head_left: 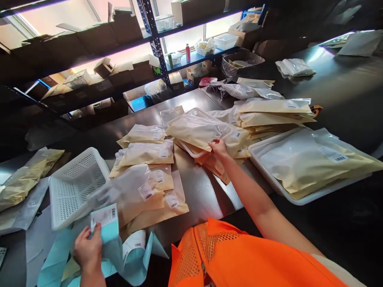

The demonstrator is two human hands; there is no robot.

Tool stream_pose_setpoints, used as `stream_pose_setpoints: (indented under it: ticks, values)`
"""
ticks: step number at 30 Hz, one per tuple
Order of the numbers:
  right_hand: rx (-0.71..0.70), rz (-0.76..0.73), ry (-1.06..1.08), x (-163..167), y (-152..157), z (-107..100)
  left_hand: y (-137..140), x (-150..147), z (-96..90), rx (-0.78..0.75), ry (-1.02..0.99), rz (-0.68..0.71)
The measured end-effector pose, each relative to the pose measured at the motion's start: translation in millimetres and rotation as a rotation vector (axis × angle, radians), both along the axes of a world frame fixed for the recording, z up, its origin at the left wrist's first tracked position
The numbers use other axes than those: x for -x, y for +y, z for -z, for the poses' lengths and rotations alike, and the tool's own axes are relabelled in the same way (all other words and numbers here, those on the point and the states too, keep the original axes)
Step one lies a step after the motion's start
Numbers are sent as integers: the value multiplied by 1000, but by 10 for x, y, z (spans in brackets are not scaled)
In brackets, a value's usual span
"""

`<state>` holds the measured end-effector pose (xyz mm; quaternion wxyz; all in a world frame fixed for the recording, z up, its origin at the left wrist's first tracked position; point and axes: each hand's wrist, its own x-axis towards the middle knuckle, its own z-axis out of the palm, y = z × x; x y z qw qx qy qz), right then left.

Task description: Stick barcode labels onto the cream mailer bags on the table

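My left hand pinches the end of a strip of labels on pale blue backing; the strip curls down over the table edge. Beside it stands a white perforated basket. My right hand reaches across the table, its fingers closed on the edge of a packaging bag with a clear front and tan backing. That bag lies on a white tray on top of other bags. Between my hands, labelled bags lie in an overlapping pile.
At the right a white basket holds large labelled bags. More bags are stacked behind it, and others lie at the far left. Blue metal shelving with boxes and baskets stands behind the steel table.
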<state>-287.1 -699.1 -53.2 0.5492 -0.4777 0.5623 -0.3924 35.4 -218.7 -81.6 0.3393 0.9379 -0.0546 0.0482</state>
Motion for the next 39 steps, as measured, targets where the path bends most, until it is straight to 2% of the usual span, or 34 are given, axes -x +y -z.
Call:
stream_pose_setpoints:
  ticks: [3, 5, 7, 11, 14, 17, 19, 20, 21, 23, 25, 27, 29, 32, 36, 39]
  values:
    - [3, -43, -97, 172, 341, 109, -216, 499, -128, 48, 181, 124]
    - [6, -161, -180, 492, 650, 248, -360, 781, -172, 164, 312, 262]
    - [-11, -289, -176, 906, 967, 439, -475, 953, -181, 276, 463, 365]
    - [-72, -472, 43, 1570, 1471, 860, -698, 1028, -154, 426, 768, 421]
    - [-36, -563, 317, 1713, 1647, 1046, -976, 1047, -164, 495, 848, 464]
    - [-22, -685, 739, 1620, 1694, 996, -1325, 1170, -228, 439, 871, 685]
    - [79, -611, 952, 1461, 1710, 821, -1541, 1301, -278, 370, 835, 872]
    - [159, -537, 955, 1356, 1722, 702, -1633, 1372, -299, 333, 802, 954]
    - [237, -485, 868, 1236, 1740, 570, -1710, 1443, -316, 293, 769, 1025]
    - [285, -546, 501, 970, 1793, 309, -1815, 1578, -335, 199, 709, 1126]
    - [171, -735, 153, 713, 1853, 110, -1852, 1683, -334, 109, 653, 1189]
    - [11, -841, -6, 520, 1902, 18, -1834, 1747, -309, 50, 609, 1231]
    - [-123, -855, -66, 421, 1943, 30, -1785, 1775, -265, 25, 610, 1261]
    - [-221, -852, -99, 403, 2019, 152, -1710, 1797, -198, 42, 704, 1319]
    - [-245, -814, -46, 428, 2156, 299, -1684, 1860, -150, 56, 813, 1338]
    - [-178, -798, 81, 443, 2229, 331, -1703, 1920, -125, -73, 650, 1271]
